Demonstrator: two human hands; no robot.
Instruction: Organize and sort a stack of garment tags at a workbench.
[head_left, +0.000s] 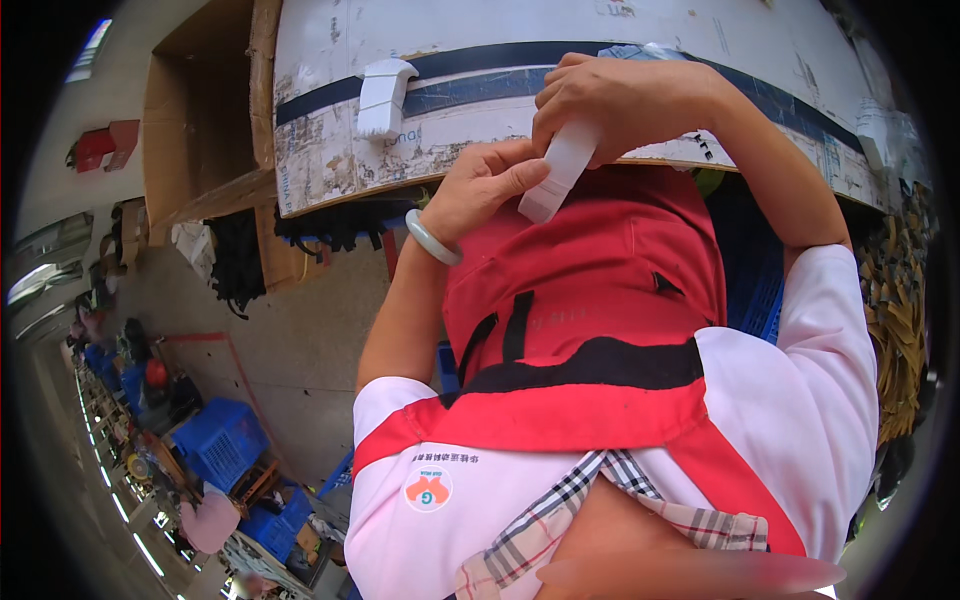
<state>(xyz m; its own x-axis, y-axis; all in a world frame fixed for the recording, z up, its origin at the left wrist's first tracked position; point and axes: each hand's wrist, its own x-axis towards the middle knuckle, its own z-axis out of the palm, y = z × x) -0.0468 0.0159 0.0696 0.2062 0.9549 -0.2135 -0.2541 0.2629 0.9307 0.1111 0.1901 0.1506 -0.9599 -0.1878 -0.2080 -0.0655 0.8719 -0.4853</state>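
Observation:
A whitish, slightly see-through bundle of flat strips is held in front of my red apron, at the table's near edge. My right hand wraps its fingers round the upper end of the bundle. From the left, my left hand, with a pale bangle on the wrist, pinches at the bundle's side; what lies between thumb and fingers is hidden. Farther left on the table rests a white bundle with a thin band round it. Behind my right hand a clear, bluish plastic piece partly shows.
Dark straps run across the worn white tabletop. An open cardboard box stands at the table's left. Black pieces hang below it. Blue crates are at lower left, and brownish strips are piled at right.

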